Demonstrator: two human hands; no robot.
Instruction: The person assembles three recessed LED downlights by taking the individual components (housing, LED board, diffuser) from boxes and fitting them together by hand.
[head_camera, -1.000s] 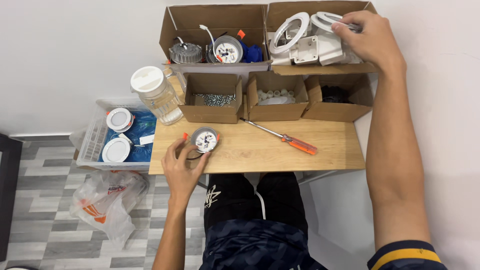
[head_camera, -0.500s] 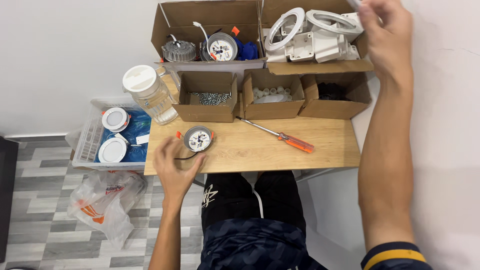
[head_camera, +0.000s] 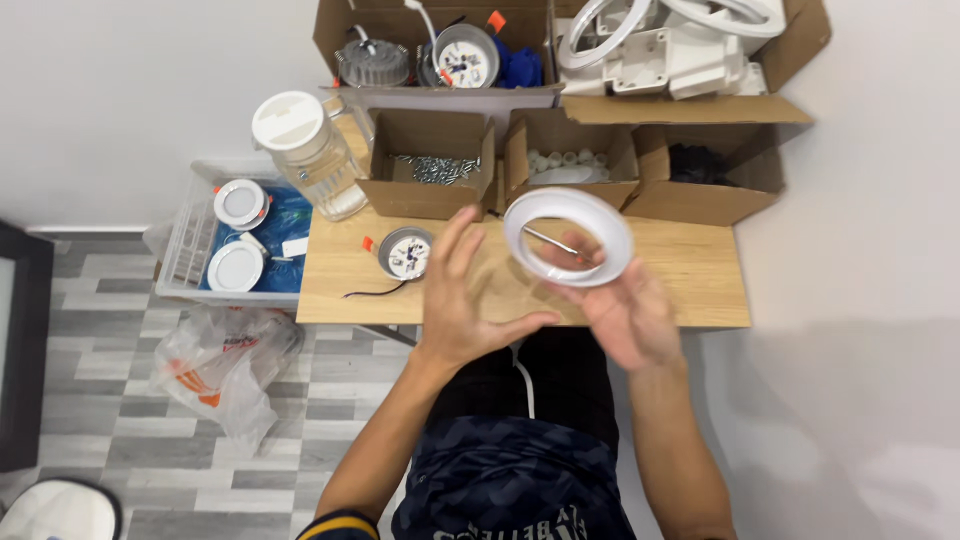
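- Now the right hand grips a smooth white plastic ring by its lower rim, above the middle of the pale wooden tabletop.
- At nine o'clock of the ring, the left hand hangs open with fingers spread, holding nothing.
- Just at ten o'clock of that hand lies one round grey metal lamp module with a thin black wire.
- Three small brown cardboard boxes stand in a row at twelve o'clock; one holds shiny screws.
- Two larger cardboard boxes sit behind them.
- One ribbed clear plastic jar with a white lid stands at ten o'clock.
- Two round white lamps lie in a clear tray at nine o'clock.
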